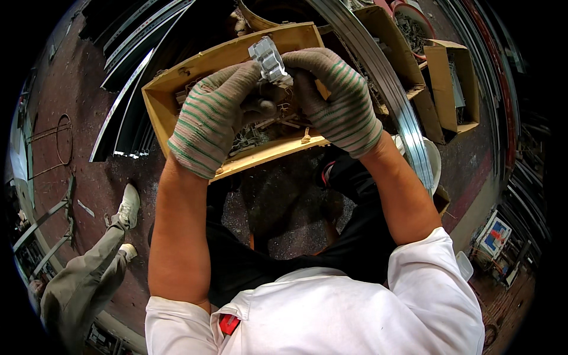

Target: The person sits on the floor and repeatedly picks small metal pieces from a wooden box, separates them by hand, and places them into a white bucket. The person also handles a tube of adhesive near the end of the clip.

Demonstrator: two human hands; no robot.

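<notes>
We have the silver metal piece (270, 60), ridged and stepped along its faces, up over the wooden box (272, 155), toward its far wall. Our left hand (212, 115) is curled nearly closed with the thumb against the piece's left side; our right hand (340, 97) bends in from the other side, fingers folded against its right. Between them they have hold of it, though how hard they press we cannot tell.

To handle it well, we should grip the flat faces rather than the edges, which may be sharp enough to snag the striped gloves (192, 133). Staying over the box seems wise: anything that slips would probably drop among the loose scraps (251, 139) inside it, though a small bit could be hard to find there.

Our right elbow wants room from the long metal strips (407, 130) just right of the box. More metal lengths (122, 102) lie to the box's left, and another person (89, 266) is left of it and nearer us, so we had better not swing the piece that way
</notes>
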